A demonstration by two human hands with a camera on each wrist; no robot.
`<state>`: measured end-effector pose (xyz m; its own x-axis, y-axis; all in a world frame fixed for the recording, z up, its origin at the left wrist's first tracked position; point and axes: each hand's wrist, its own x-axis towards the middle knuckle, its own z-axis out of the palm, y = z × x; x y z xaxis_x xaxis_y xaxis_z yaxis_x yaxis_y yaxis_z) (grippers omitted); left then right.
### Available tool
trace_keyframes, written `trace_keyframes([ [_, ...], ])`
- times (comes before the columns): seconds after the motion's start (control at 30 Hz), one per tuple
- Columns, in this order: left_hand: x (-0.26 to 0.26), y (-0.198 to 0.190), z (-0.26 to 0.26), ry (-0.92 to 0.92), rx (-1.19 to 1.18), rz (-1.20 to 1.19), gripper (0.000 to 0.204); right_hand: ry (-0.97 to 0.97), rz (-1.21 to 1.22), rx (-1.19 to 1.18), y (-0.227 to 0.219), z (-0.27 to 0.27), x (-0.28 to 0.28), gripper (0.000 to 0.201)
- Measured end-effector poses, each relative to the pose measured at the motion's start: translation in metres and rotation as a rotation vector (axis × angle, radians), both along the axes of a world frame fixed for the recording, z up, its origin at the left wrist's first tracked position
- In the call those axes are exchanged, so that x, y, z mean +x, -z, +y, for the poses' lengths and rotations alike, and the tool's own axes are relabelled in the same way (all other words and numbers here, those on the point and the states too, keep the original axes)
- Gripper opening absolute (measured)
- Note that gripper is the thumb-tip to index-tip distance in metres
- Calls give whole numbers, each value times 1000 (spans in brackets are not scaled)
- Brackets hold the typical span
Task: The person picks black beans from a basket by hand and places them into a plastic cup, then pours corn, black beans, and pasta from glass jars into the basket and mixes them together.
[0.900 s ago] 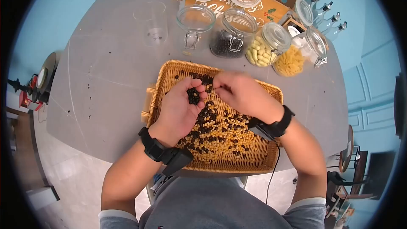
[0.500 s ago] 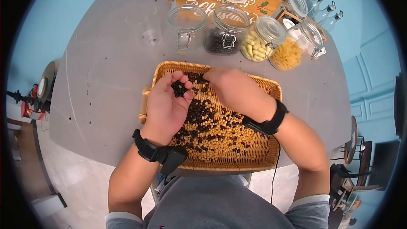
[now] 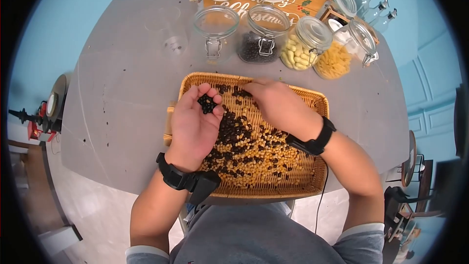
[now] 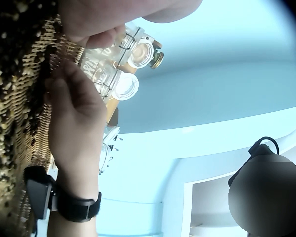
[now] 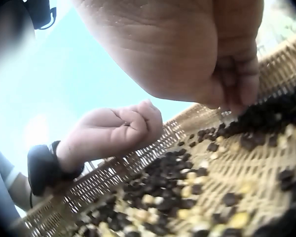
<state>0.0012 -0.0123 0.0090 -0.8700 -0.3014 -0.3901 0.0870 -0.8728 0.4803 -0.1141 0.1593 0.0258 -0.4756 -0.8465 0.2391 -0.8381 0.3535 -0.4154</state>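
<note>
A wicker basket (image 3: 193, 78) holds black beans (image 3: 233, 129) mixed with yellow kernels (image 3: 264, 166). Over its left part the left hand (image 3: 193, 129) is palm up, fingers curled round a small heap of black beans (image 3: 207, 103). The right hand (image 3: 286, 107) reaches down at the far side of the basket, thumb and fingertips drawn together. In the right wrist view, the right hand (image 5: 172, 49) has its fingertips low beside dark beans (image 5: 271, 116); whether a bean is between them is hidden. Behind it, the left hand (image 5: 113, 131) appears above the rim.
Beyond the basket stand open-lidded glass jars: one seemingly empty (image 3: 215, 29), one with black beans (image 3: 259, 49), one with pale yellow pieces (image 3: 295, 54) and one with pasta (image 3: 333, 61). A clear glass (image 3: 174, 45) is at their left. A wooden sign (image 3: 312, 5) and bottles are behind.
The left hand has moved left, away from the right hand, still holding its beans. The right hand's fingertips have shifted slightly toward the far rim. The head view has also shifted a little.
</note>
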Motion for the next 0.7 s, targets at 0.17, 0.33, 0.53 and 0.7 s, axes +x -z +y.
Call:
trace_keyframes([
  [0.17,-1,1,1,-9,-5,-9,21,-67,182,185,1,16,9,36],
  [0.33,0,-2,3,-13,-26,-18,20,-62,231,170,4,21,15,30],
  [0.53,-1,-1,5,3,-19,-11,20,-43,73,128,1,24,11,23],
  [0.7,0,-1,5,3,-39,-13,21,-5,159,139,12,1,3,17],
])
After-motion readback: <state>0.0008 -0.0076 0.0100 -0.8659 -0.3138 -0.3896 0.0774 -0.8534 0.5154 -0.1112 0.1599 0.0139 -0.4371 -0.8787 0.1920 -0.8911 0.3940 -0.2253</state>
